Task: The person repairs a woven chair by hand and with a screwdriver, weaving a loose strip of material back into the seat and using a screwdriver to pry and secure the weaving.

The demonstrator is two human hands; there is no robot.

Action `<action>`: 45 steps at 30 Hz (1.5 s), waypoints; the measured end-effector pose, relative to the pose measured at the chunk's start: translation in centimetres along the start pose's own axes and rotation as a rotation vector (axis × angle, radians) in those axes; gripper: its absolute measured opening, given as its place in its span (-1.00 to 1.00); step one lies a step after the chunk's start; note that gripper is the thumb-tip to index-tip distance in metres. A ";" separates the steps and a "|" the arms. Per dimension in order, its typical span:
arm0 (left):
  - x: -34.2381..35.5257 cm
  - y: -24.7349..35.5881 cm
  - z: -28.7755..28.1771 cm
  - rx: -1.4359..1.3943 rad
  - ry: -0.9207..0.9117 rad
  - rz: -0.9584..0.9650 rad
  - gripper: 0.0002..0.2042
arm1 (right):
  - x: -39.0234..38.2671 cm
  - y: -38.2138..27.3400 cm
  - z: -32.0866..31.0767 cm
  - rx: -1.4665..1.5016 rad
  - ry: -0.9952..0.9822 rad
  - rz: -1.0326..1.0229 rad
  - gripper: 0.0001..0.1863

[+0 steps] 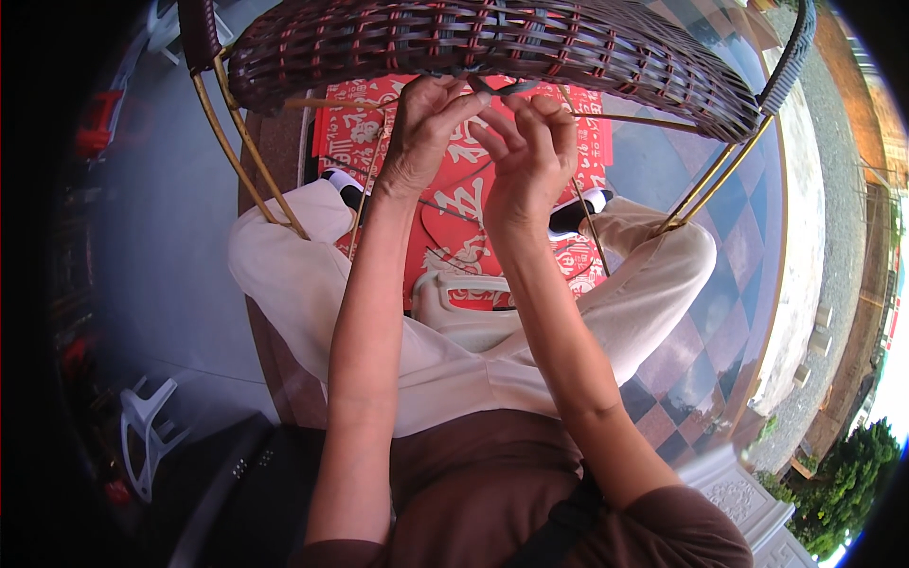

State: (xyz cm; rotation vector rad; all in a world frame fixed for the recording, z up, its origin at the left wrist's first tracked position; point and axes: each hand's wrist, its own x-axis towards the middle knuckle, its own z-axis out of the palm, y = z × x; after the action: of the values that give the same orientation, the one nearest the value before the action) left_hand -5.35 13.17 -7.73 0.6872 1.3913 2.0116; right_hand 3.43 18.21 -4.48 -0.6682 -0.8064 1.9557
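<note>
A: Where are the fingers?

B: Both sets are up at the lower edge of the woven panel (492,43). The left hand (423,130) has its fingers bent against that edge; whether they grip anything, I can't tell.

A: And the right hand (532,156)?

B: Just beside the left one, palm side showing, fingers curled, with its tips near a thin dark strip (516,87). I can't make out whether they pinch it.

A: What is the panel like?

B: Dark brown strips with reddish ones showing between, wide and curved across the top of the view.

A: What surrounds it?

B: A thin brown rod (634,120) runs from near the right hand toward the panel's right end. On both sides golden-brown poles (703,180) slope down to the pale trousers (294,265), near the knees.

A: Farther out?

B: A red sheet (417,256) with pale printing lies below the hands. A white chair (147,435) stands off to the left; checkered tiles (729,331) spread to the right, with a green tree (857,473) beyond.
</note>
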 end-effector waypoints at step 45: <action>2.3 -2.1 2.5 0.353 0.112 0.294 -0.82 | 1.2 -10.2 0.2 -0.549 -0.807 -0.242 -0.79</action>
State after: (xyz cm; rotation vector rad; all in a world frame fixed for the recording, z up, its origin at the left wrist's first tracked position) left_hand -4.77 17.03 -8.74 0.9952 1.8282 2.0687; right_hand 8.11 23.17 3.17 -0.0275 -1.8620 1.7616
